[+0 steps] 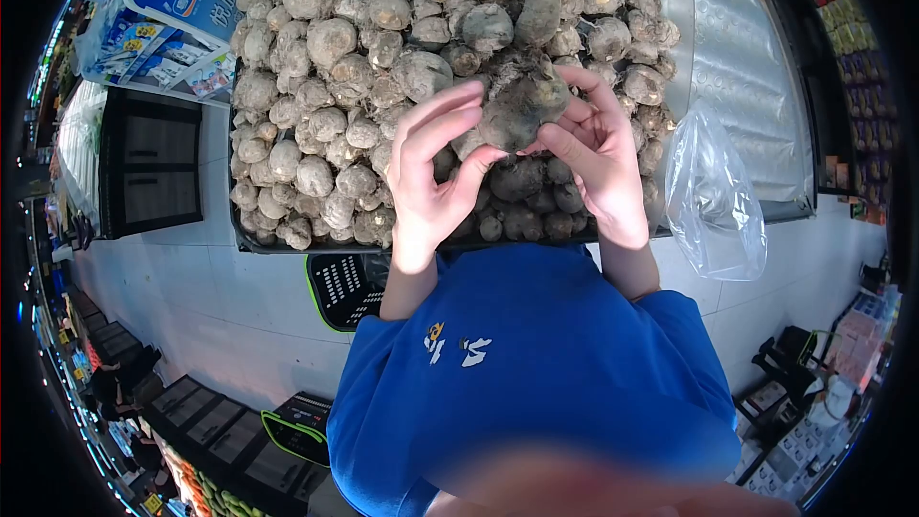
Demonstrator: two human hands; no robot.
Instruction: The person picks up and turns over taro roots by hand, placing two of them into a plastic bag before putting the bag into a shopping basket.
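Observation:
A large, brown, rough-skinned taro (522,107) is held up between my two hands, over the front part of a big heap of similar taros (330,43). My right hand (598,158) grips its right side, with the fingers behind and the thumb in front. On the left side, my left hand (436,163) has its fingertips and thumb tip against the taro, its palm standing off from it. The far side of the taro is hidden.
A clear plastic bag (713,196) hangs over the front edge of the metal surface (742,67) at right. A blue display box (182,0) stands at the upper left. Black baskets with green rims (345,292) are on the floor below the heap.

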